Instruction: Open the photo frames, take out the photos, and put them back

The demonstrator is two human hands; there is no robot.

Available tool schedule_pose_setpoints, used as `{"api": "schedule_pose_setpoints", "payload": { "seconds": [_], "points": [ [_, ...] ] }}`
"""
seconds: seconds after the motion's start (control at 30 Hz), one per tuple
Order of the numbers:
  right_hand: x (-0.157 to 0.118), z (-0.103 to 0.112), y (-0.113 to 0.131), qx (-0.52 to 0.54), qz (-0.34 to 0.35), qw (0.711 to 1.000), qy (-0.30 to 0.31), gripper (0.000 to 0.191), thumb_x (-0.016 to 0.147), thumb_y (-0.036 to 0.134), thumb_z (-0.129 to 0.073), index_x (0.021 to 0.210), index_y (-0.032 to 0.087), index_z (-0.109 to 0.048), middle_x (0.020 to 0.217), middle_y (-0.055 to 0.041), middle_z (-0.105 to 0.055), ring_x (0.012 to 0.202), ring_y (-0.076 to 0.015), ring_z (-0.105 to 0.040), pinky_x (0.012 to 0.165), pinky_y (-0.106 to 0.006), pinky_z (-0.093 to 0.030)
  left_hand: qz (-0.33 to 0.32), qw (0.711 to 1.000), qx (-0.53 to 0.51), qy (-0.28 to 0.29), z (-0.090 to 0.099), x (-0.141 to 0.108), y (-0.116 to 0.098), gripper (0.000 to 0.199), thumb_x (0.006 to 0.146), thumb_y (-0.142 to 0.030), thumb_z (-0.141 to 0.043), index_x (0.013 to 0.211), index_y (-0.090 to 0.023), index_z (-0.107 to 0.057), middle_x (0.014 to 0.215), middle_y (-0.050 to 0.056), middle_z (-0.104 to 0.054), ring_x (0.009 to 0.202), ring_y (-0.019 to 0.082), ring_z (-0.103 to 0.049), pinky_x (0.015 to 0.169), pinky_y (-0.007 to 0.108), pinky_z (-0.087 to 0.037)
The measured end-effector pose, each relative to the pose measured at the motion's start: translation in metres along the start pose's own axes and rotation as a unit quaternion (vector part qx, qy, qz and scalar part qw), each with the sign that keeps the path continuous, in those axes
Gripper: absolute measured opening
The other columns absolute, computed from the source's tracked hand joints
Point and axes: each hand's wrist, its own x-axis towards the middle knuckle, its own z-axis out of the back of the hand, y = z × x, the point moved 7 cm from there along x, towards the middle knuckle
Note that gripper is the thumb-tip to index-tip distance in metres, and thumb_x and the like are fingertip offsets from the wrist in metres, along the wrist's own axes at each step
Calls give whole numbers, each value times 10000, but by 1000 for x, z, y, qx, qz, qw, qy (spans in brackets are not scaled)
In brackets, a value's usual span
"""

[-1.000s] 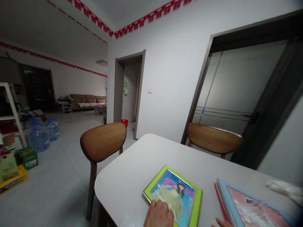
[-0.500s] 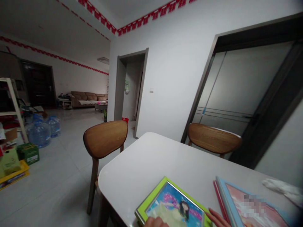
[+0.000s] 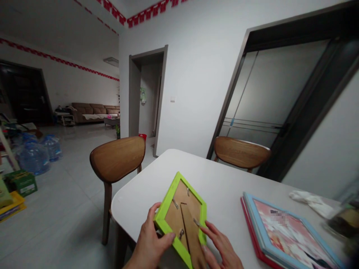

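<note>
A picture frame (image 3: 171, 215) with a lime-green border is tilted up over the near part of the table, its brown back facing me. Small metal clips sit along the inner edge of the border, and a stand leg (image 3: 191, 233) runs down the back. My left hand (image 3: 150, 239) grips the left side, thumb on the lower border and fingers around the edge. At the right edge, my right hand (image 3: 223, 248) holds the border near the leg, its fingertips by a clip. The picture side is hidden from me.
On the white table (image 3: 224, 179), a light-blue framed picture (image 3: 297, 228) lies over a red one (image 3: 251, 228), right of my hands. A white cloth (image 3: 311, 201) is behind them. Wooden chairs (image 3: 119, 158) stand at the table; water bottles (image 3: 33, 157) are on the floor.
The green picture frame has gone from lying picture side up to tilted with its back towards me. Both hands have come further into view around it, and the camera view has shifted.
</note>
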Motion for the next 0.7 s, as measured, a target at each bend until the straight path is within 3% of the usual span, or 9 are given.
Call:
{"api": "schedule_pose_setpoints", "payload": {
  "seconds": [0.17,0.37,0.53,0.7],
  "points": [
    [-11,-12,-4,-57,4,997,43,391,714,418,-478,1017,193,-577,1112,-112,-554,995,-218,-533,776,-334,-487,48,993,0,105,-20,-4,33,549,608,-107,-550,1115,-145,-343,871,20,-617,749,152,-574,643,201,-435],
    [-18,-13,-4,-96,35,995,8,326,698,383,-501,957,215,-606,1072,-106,-579,950,-231,-558,726,-357,-501,18,982,157,103,-20,-4,33,538,616,-160,-565,1130,-176,-407,994,32,-584,870,180,-535,774,245,-402],
    [-17,-8,-2,-91,50,994,-20,281,692,326,-507,934,224,-608,1039,-97,-595,916,-221,-574,700,-344,-504,-6,954,276,113,-19,-3,29,522,625,-220,-562,1125,-135,-439,1094,98,-521,1004,222,-470,896,306,-341],
    [-23,-19,-13,-76,70,995,-14,281,678,324,-530,936,245,-609,1032,-76,-604,885,-200,-589,690,-306,-501,-99,930,328,131,-32,0,33,499,587,-186,-573,1073,-127,-474,1182,138,-454,1103,270,-390,936,399,-313]
  ]
}}
